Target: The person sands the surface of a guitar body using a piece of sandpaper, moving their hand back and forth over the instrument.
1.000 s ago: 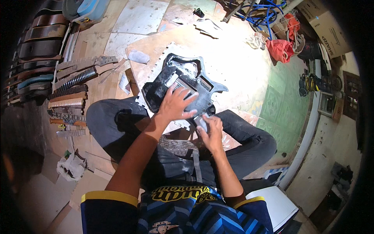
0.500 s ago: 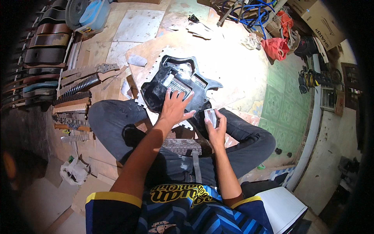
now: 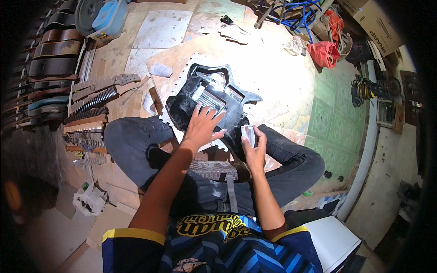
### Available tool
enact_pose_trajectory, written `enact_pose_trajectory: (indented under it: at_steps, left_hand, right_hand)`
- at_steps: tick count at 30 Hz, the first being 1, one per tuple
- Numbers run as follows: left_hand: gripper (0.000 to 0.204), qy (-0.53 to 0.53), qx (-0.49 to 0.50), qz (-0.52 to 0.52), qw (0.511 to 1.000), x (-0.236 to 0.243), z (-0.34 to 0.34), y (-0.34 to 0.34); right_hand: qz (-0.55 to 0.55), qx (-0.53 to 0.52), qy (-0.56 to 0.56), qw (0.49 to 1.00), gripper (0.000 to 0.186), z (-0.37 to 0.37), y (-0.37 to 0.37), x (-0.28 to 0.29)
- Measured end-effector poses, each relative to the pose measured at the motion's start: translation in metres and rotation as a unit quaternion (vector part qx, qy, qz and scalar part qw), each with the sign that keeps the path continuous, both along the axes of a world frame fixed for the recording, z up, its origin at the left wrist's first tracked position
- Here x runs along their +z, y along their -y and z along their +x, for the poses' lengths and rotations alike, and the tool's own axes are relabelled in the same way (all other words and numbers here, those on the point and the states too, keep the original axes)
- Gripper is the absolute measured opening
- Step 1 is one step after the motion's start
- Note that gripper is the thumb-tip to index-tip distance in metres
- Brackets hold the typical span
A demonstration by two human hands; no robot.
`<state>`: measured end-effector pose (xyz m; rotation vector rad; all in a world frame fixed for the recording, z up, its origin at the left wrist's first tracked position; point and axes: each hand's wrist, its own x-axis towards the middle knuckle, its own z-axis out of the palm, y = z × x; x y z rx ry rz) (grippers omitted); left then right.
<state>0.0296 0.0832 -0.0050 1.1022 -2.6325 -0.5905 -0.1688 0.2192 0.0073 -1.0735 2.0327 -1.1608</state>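
A glossy black electric guitar body (image 3: pixel 184 107) with several routed cavities lies in front of my crossed legs, over a pale foam mat (image 3: pixel 167 117) with toothed edges. My left hand (image 3: pixel 203 125) rests on the body's near part, fingers spread, by the middle cavity. A small whitish rectangular piece (image 3: pixel 198 93) lies on the body just beyond those fingertips. In my right hand (image 3: pixel 256 148), between thumb and fingers, is a pale grey flat block (image 3: pixel 248 134), perhaps wrapped in sandpaper. It is held upright beside the body's near right edge; whether they touch I cannot tell.
Several guitar necks (image 3: pixel 93 102) lie at the left, with a row of guitar bodies (image 3: pixel 52 66) behind them. A scrap of sandpaper-like sheet (image 3: pixel 160 70) sits beyond the mat. Blue tubing (image 3: pixel 302 18) and a red bag (image 3: pixel 323 54) are at the far right.
My right hand and the grey block have shifted very slightly right. My left hand stays spread on the guitar body, which looks almost unmoved.
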Motion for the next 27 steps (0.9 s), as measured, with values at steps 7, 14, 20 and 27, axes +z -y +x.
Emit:
enact_pose_trajectory:
  at_steps: [7,14,20,27]
  left_hand:
    - [0.068,0.009,0.033,0.001,0.999,0.015,-0.011,-0.003]
    - [0.069,-0.007,0.011,-0.013,1.0,0.013,-0.012,-0.003]
    - [0.069,0.019,0.065,-0.023,0.997,0.011,-0.019,-0.009]
    - [0.068,0.029,0.058,-0.016,0.998,0.021,-0.03,-0.01]
  right_hand:
    - [0.002,-0.038,0.063,0.997,0.054,0.0,0.005,-0.006]
    - [-0.01,-0.055,0.052,0.997,0.054,-0.006,0.005,-0.013]
    - [-0.019,-0.082,0.089,0.992,0.054,-0.004,0.009,-0.01]
    - [-0.046,-0.104,0.116,0.987,0.054,-0.008,0.008,-0.015]
